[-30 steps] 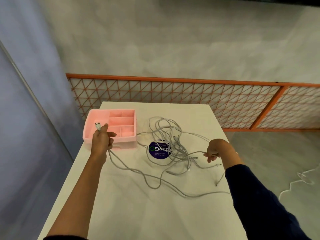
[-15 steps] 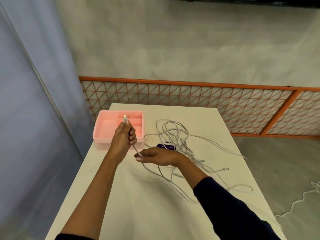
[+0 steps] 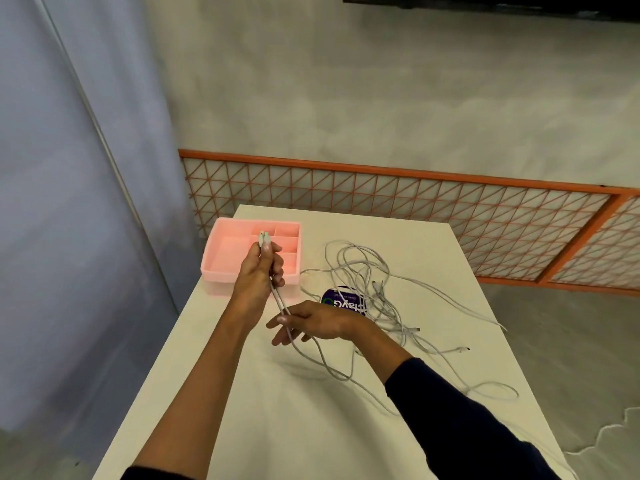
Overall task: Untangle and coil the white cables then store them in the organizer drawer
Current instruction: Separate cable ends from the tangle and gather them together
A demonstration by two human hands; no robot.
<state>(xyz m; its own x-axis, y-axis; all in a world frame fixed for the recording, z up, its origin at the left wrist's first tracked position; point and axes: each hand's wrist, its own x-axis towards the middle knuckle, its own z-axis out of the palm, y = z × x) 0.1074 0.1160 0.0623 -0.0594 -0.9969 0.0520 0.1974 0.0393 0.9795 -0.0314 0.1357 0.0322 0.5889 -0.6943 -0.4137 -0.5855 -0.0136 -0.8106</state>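
— Near the table's [image 3: 242, 410] far left corner, what's happening?
— The left hand [image 3: 258, 275] grips both plug ends of a white cable [image 3: 277, 296], upright over the pink organizer [image 3: 221, 244]
— And the right hand [image 3: 311, 322]?
— Lower, mid-table, fingers pinching the same strands. Other cables [image 3: 363, 271] lie tangled toward the right edge, over a purple sticker [image 3: 341, 303]

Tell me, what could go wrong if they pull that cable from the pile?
The cable gripped by the left hand and running through the right hand leads back into the tangle; pulling could tighten knots. Loose loops lie near the table edge and might slide off, dragging more cable down.
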